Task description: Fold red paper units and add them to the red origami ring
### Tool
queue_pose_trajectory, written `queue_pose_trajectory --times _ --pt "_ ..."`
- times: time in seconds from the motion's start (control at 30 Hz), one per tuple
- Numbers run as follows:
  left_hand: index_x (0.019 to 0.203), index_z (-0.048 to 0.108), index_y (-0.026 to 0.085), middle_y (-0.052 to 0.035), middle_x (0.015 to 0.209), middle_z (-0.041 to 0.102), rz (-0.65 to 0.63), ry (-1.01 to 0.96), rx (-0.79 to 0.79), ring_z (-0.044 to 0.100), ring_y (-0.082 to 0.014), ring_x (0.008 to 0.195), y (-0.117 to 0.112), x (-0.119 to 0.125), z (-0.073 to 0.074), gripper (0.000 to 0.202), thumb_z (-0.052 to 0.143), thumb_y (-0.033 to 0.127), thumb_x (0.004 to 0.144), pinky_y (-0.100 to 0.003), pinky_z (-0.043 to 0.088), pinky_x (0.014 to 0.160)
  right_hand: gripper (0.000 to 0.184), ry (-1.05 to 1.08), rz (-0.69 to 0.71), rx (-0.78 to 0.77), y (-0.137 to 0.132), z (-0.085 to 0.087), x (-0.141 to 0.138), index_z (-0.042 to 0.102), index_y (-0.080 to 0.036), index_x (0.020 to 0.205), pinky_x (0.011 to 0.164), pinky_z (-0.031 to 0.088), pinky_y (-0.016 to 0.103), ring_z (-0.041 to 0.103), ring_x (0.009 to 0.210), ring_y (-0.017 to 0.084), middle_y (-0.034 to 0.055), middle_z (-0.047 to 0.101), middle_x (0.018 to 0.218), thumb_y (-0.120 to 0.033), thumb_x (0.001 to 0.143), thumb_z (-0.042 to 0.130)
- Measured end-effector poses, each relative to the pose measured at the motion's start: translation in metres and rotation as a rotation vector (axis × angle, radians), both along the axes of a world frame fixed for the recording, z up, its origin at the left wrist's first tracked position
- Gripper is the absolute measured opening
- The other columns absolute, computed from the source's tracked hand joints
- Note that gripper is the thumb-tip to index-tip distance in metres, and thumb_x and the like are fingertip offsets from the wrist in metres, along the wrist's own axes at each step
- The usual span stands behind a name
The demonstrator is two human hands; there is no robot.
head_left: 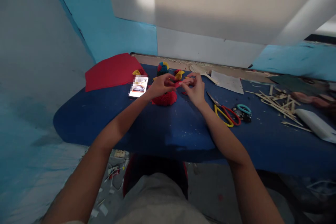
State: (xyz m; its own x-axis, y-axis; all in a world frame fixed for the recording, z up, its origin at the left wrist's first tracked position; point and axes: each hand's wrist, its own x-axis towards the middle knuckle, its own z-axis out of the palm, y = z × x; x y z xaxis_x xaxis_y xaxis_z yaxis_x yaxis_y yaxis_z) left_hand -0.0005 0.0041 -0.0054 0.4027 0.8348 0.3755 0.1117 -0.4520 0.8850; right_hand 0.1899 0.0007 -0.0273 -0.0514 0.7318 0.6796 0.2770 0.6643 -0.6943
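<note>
Both my hands meet over the far middle of the dark blue table [162,129]. My left hand [160,85] is curled, its fingers pinching a small red piece of yarn or cloth [179,84]. My right hand [194,87] is closed on the same red piece from the other side. Just under my left hand lies a red pom-pom [165,98]. Behind the hands sit a blue, yellow and red pom-pom [162,68] and a red and yellow one [179,74].
A phone [138,86] lies left of my hands beside a red sheet [112,70]. Right of them are yellow-and-red scissors [223,112], a teal ring [244,109], white paper [228,82], scattered wooden sticks [275,103] and a white object [315,125]. Blue walls stand at left and behind.
</note>
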Motion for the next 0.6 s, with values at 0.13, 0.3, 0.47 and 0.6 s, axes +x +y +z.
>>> queue_pose_trajectory --times 0.13,0.3,0.47,0.6 --pt "0.081 0.068 0.013 -0.0016 0.074 0.068 -0.155 0.251 0.02 0.061 -0.0121 0.07 -0.004 -0.007 0.009 0.019 0.07 0.032 0.079 -0.025 0.045 0.067 0.034 -0.219 0.117 0.071 -0.01 0.007 0.005 0.053 -0.025 0.112 0.069 0.056 0.034 0.068 0.07 0.017 -0.0015 0.07 0.079 -0.039 0.085 0.069" --pt "0.066 0.063 0.014 0.0016 0.062 0.058 -0.016 0.201 0.029 0.05 -0.0095 0.061 -0.01 -0.001 0.014 0.017 0.067 0.025 0.078 -0.024 0.038 0.061 0.026 -0.28 0.106 0.186 -0.012 0.008 0.005 0.057 -0.025 0.118 0.076 0.057 0.037 0.069 0.083 0.018 0.0051 0.071 0.1 -0.033 0.093 0.057" --pt "0.078 0.067 0.014 -0.0005 0.075 0.065 0.092 -0.205 -0.291 0.059 -0.0094 0.068 -0.019 0.008 0.015 0.011 0.072 0.024 0.077 -0.024 0.047 0.069 0.018 -0.501 -0.002 0.377 -0.008 0.008 0.01 0.068 -0.026 0.104 0.088 0.056 0.046 0.062 0.111 0.027 0.0107 0.061 0.129 -0.035 0.09 0.062" --pt "0.082 0.067 0.014 -0.0027 0.079 0.071 0.065 -0.382 -0.593 0.066 -0.01 0.071 -0.02 0.01 0.017 0.013 0.075 0.022 0.075 -0.023 0.051 0.071 0.019 -0.558 -0.034 0.396 -0.006 0.007 0.013 0.073 -0.024 0.096 0.089 0.055 0.047 0.063 0.104 0.025 0.0115 0.059 0.13 -0.039 0.092 0.061"
